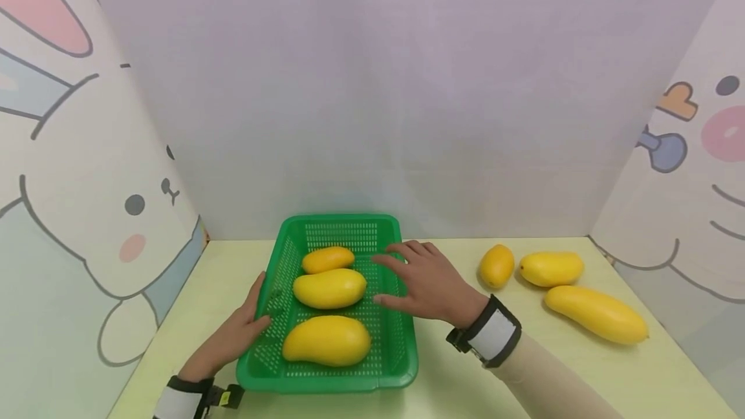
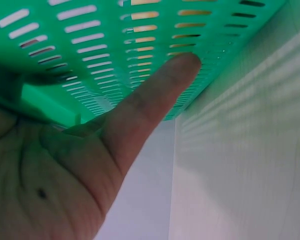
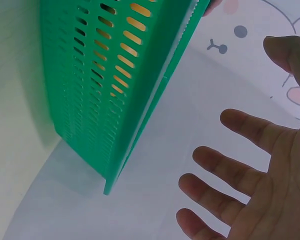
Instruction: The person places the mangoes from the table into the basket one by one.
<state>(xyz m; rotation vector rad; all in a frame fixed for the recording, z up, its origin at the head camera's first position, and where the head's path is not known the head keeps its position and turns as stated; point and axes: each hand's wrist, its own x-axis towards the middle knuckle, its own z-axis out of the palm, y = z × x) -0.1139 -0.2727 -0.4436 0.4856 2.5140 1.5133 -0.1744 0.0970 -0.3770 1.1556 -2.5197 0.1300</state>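
Spread fingers of the right hand (image 1: 427,283) hold nothing, above the right rim of the green basket (image 1: 326,384); the left hand (image 1: 233,335) rests, fingers extended, against the basket's left side. Behind rises a pale wall (image 1: 495,115); on the table (image 1: 454,386) to the right lie three loose fruits (image 1: 596,315), well apart from the basket. Its long axis runs away from the person, while three yellow mangoes (image 1: 330,289) inside lie crosswise, left to right.

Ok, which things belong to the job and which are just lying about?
Likely the job: green basket, three fruits inside, left hand, right hand, probably three loose fruits on the table.

Likely just surroundings: left cartoon panel, right cartoon panel, pale backdrop.
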